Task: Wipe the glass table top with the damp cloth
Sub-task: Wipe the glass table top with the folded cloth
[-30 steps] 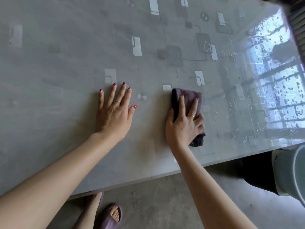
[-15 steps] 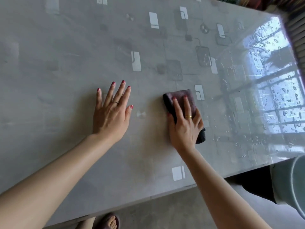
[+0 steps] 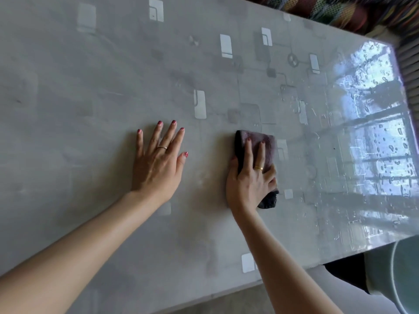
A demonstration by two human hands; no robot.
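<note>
Under the right hand (image 3: pixel 250 184), a folded dark purple cloth (image 3: pixel 267 147) lies pressed onto the grey patterned glass counter (image 3: pixel 90 87), fingers extended over it, thumb at its edge. Just left, the left hand (image 3: pixel 158 159) rests flat, fingers spread, holding nothing.

We see a pale grey glass table (image 3: pixel 68 87) patterned with white rounded rectangles, darker grey squares and thin connecting lines. A dark purple-black folded cloth (image 3: pixel 264 146) lies on it. Fingernails on both hands are painted dark red. Beyond the far edge shows a multicoloured woven fabric (image 3: pixel 340 10).
</note>
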